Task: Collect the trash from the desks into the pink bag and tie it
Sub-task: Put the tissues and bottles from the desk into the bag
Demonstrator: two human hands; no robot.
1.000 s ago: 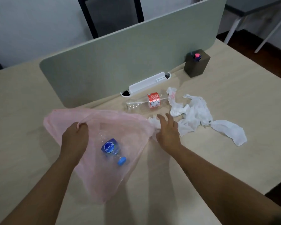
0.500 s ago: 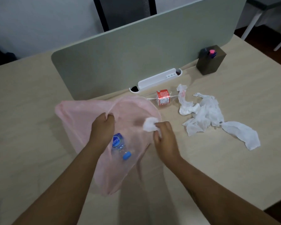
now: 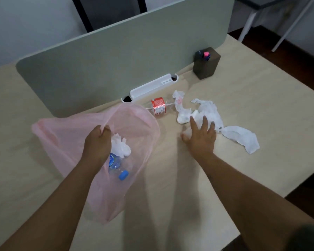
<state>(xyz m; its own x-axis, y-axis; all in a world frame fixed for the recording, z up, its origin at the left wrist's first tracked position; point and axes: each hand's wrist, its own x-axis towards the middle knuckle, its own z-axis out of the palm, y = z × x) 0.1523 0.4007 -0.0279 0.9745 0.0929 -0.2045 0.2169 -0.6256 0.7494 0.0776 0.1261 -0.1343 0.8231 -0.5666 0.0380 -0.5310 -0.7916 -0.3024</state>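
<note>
The pink bag (image 3: 65, 140) lies open on the beige desk (image 3: 261, 105). My left hand (image 3: 97, 144) grips its near rim and holds the mouth open. Inside lie a clear bottle with a blue cap (image 3: 119, 168) and a crumpled white tissue (image 3: 121, 146). My right hand (image 3: 200, 136) reaches with spread fingers onto the near end of the white tissues (image 3: 207, 111) strewn to the right. A clear bottle with a red label (image 3: 158, 106) lies just behind the bag's mouth.
A grey-green divider panel (image 3: 116, 62) stands across the back. A white cable tray (image 3: 150, 86) sits at its foot. A dark pen holder (image 3: 206, 63) stands at the back right. The desk's right edge drops to a dark floor.
My right hand carried a crumpled tissue to the bag, dropped it inside, and has moved back right to the remaining tissues. My left hand kept hold of the bag's rim.
</note>
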